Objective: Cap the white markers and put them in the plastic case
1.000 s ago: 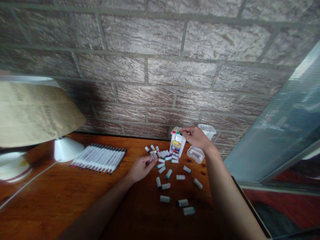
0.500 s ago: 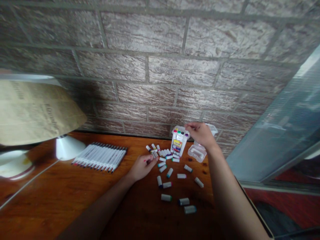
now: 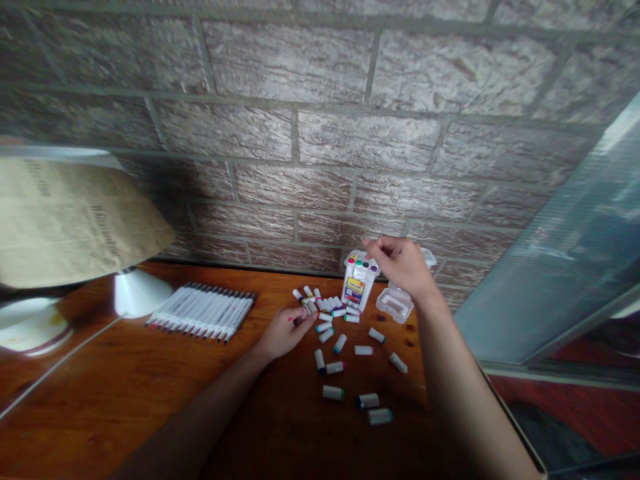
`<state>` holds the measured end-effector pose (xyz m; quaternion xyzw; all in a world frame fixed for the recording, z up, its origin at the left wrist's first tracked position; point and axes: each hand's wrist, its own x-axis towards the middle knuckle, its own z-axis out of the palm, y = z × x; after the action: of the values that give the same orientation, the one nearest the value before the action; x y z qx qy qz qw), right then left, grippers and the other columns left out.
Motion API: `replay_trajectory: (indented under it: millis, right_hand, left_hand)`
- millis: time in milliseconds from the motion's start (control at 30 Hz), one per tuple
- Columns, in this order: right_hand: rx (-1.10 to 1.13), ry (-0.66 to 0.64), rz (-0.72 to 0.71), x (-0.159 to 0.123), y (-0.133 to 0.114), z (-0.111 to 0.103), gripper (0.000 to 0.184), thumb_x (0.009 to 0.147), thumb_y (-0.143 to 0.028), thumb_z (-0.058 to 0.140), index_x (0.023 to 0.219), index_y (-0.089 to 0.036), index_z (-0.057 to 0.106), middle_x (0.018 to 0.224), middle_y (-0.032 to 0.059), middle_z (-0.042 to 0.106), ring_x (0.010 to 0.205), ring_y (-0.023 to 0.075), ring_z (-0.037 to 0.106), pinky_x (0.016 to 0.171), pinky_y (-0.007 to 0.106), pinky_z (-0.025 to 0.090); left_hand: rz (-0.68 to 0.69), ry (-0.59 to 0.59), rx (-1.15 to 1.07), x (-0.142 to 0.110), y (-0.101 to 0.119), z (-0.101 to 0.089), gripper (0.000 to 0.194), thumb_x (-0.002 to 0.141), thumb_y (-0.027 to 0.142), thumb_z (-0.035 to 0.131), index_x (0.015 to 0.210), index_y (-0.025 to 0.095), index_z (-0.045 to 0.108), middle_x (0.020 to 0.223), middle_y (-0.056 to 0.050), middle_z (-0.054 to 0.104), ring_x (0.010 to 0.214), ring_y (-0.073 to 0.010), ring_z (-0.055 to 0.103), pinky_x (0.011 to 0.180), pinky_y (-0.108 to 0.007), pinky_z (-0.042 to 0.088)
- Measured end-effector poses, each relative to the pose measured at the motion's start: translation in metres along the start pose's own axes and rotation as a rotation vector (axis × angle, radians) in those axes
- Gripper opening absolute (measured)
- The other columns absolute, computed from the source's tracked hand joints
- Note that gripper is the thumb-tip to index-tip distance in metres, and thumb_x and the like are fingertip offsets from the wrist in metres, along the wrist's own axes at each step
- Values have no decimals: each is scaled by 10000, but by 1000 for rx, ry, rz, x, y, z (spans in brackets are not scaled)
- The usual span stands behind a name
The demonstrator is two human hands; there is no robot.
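Observation:
My left hand [image 3: 285, 332] rests on the table, thumb and fingers closed beside a cluster of white marker caps [image 3: 327, 304] with coloured ends. At its fingertips are pale caps; whether one is gripped I cannot make out. My right hand [image 3: 400, 263] is raised over the back right of a clear plastic case [image 3: 369, 293], its thumb and fingertips pinched together. Anything between them is too small to tell. Several markers [image 3: 359, 264] stand in the case, showing red, yellow, green, black and purple ends. Its clear lid [image 3: 395, 305] hangs open at the right, partly behind my right hand.
A neat row of slim white markers [image 3: 203, 312] lies to the left. Beyond it stand a paper-shaded lamp [image 3: 143, 293] and a pale round dish [image 3: 33, 327]. Loose caps [image 3: 369, 401] are scattered across the near table. A brick wall [image 3: 320, 187] rises close behind.
My right hand has moved slightly up and left over the case, its fingertips now higher above the markers. My left hand stays in place.

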<state>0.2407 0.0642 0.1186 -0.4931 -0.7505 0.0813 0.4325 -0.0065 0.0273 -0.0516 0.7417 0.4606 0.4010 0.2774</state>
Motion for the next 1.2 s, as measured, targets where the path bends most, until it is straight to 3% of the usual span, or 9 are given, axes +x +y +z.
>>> replay_trajectory:
  millis: [200, 333, 533, 633, 867, 1200]
  right_hand:
    - [22, -46, -62, -9, -21, 2, 474, 893, -541, 588, 586, -180, 604, 530, -10, 519, 516, 107, 403, 538, 255, 304]
    - [59, -103, -75, -32, -27, 21, 469, 912, -533, 557, 583, -200, 580, 550, -2, 547, 522, 121, 444, 555, 258, 334]
    - [42, -107, 12, -93, 2, 61, 483, 945, -558, 465, 607, -219, 529, 541, -2, 548, 489, 127, 442, 539, 269, 339]
    - [64, -101, 30, -108, 18, 73, 474, 928, -560, 476, 607, -214, 527, 519, -9, 527, 475, 119, 414, 523, 262, 327]
    - [117, -88, 25, -108, 32, 84, 434, 915, -495, 506, 602, -196, 533, 544, -14, 524, 506, 106, 419, 549, 248, 330]
    - [104, -34, 40, -110, 33, 84, 454, 902, -518, 516, 577, -201, 506, 536, -14, 516, 512, 107, 408, 564, 258, 336]
  left_hand:
    - [16, 44, -24, 2, -3, -1, 471, 932, 487, 506, 595, 180, 391, 585, 50, 360, 572, -93, 349, 567, -244, 287]
    - [22, 58, -35, 2, -2, -2, 444, 927, 476, 526, 614, 171, 447, 585, 48, 400, 582, -97, 378, 577, -242, 305]
    - [28, 64, -49, 1, 0, -3, 395, 920, 475, 547, 673, 167, 556, 582, 36, 480, 574, -112, 424, 566, -247, 339]
    - [21, 58, -32, 1, 0, -3, 386, 919, 477, 554, 688, 169, 576, 590, 30, 497, 585, -119, 442, 582, -251, 355]
    - [51, 91, -12, 2, 1, -2, 414, 928, 479, 543, 653, 171, 565, 594, 20, 502, 578, -123, 441, 568, -255, 335]
    - [109, 142, 34, -1, 4, -1, 508, 908, 537, 559, 558, 186, 448, 533, 39, 376, 538, -109, 361, 552, -265, 276]
